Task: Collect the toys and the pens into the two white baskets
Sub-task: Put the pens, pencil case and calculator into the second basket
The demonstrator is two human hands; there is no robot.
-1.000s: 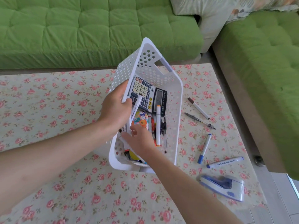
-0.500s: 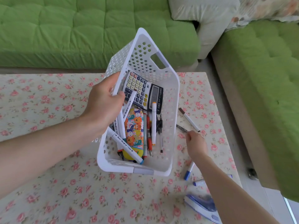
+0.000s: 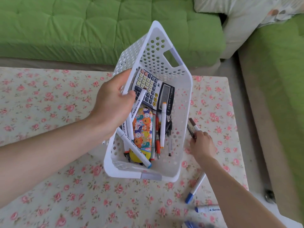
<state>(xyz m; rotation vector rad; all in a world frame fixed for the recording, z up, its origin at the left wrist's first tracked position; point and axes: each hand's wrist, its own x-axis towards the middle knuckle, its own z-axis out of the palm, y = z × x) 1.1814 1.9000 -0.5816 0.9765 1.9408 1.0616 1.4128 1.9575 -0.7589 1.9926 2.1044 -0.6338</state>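
Left hand (image 3: 113,102) grips the basket (image 3: 184,99) rim, fingers curled closed. Right hand (image 3: 201,143), beside it, pinches two pens (image 3: 191,126).

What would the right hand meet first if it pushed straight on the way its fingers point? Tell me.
Probably the right side wall of the white basket: the right hand, gripping two pens, points up-left toward it. Depth is unclear.

Below the white basket (image 3: 148,99), a blurred blue object (image 3: 195,225) is cut off by the bottom edge; the right hand (image 3: 201,143) hides most of two pens (image 3: 191,126).
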